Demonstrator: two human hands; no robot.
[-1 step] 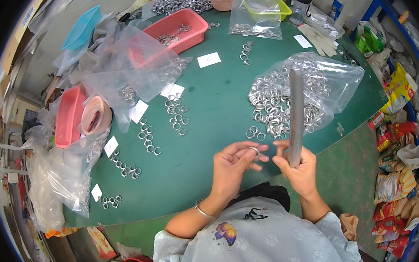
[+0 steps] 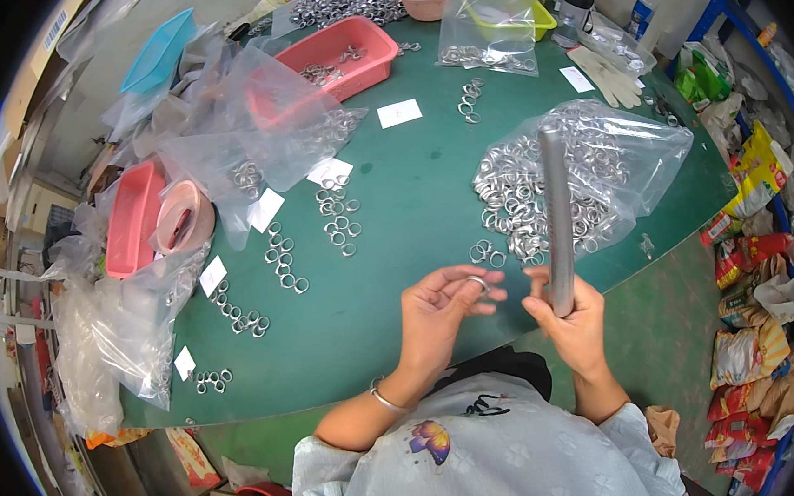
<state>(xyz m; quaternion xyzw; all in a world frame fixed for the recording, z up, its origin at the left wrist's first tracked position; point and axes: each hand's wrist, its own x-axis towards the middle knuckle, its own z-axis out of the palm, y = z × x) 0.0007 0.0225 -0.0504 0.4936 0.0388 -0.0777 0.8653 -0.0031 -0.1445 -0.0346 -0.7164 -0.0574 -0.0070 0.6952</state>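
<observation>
Evidently the work in hand is with one ring at a time: the left hand (image 2: 432, 315) pinches a metal ring (image 2: 478, 283) between thumb and fingers, near the table's near edge. Just to its right, the right hand (image 2: 573, 325) is closed around the lower end of a grey metal rod (image 2: 558, 217), its free tip pointing up and away. Ring and rod are apart, so the step looks like the one before fitting. Bringing them together would call for lining the ring's opening up with the rod's tip. Beyond the hands, right, loose rings (image 2: 517, 203) spill from a clear bag (image 2: 655, 148); left, ring rows (image 2: 284, 261) lie by white cards (image 2: 265, 209).
</observation>
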